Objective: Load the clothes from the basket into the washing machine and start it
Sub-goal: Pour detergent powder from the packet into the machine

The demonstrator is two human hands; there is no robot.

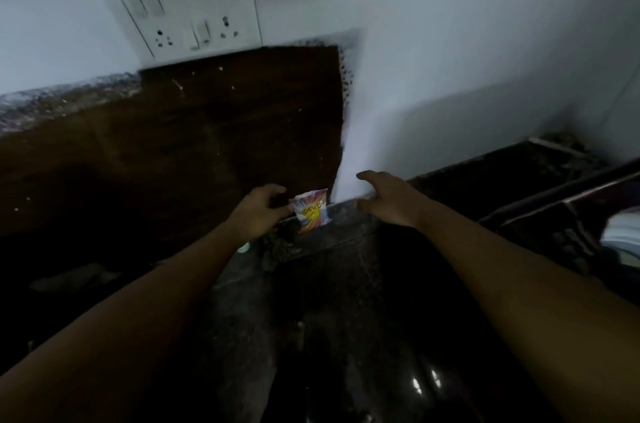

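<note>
**Both hands at a sachet on a stone ledge**

A small colourful sachet (310,210) is seen standing upright on a dark speckled stone ledge (349,232), near the middle of the view; its back is set against the foot of a white wall corner (381,111), with a dark brown wooden panel (207,132) just to its left. Printed lettering is carried on its front, but it is too blurred to be read.

The left hand (261,213) is held at the sachet's left edge, with the fingers curled and the fingertips at or touching the packet; whether the sachet is actually pinched cannot be told from the blurred picture. The right hand (391,201) is held just to the right of the sachet, apart from it, with the fingers spread and relaxed and the thumb raised before the white wall; nothing is held in it. Both forearms are stretched forward over a dark glossy surface (346,336), on which small points of light are reflected at the near edge.

A white switchboard (194,17) with switches and sockets is mounted on the far wall, above the wooden panel; a pale, blurred object (621,239) is cut off by the right edge and cannot be identified.
</note>
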